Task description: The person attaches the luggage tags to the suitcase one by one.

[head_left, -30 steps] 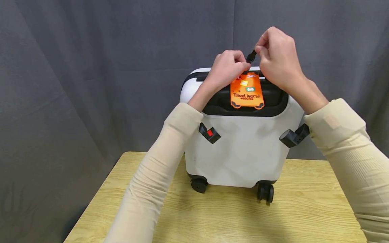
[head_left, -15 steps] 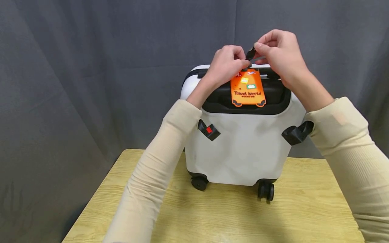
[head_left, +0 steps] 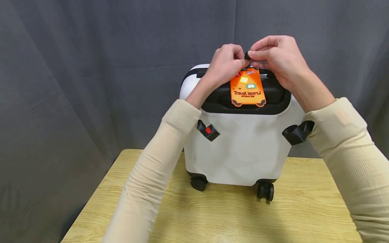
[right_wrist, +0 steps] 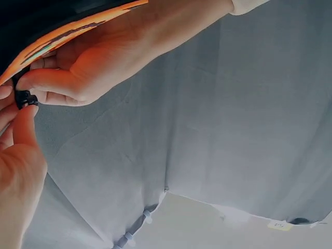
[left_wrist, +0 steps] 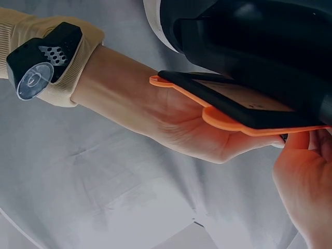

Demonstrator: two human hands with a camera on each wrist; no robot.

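My left hand [head_left: 226, 64] and right hand [head_left: 278, 59] meet above the suitcase [head_left: 240, 148]; tag [head_left: 247, 88] lies on its top, table [head_left: 212, 216] beneath.

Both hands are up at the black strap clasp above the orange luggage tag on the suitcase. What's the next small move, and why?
Probably press the two halves of the black clasp together until they seat. The left hand and right hand both pinch it, fingertips meeting above the suitcase handle, and the orange tag already hangs there. Whether it is latched cannot be told.

light: even, soft | shadows: faint | head view: sharp | wrist views: dimmer, close parts blurred
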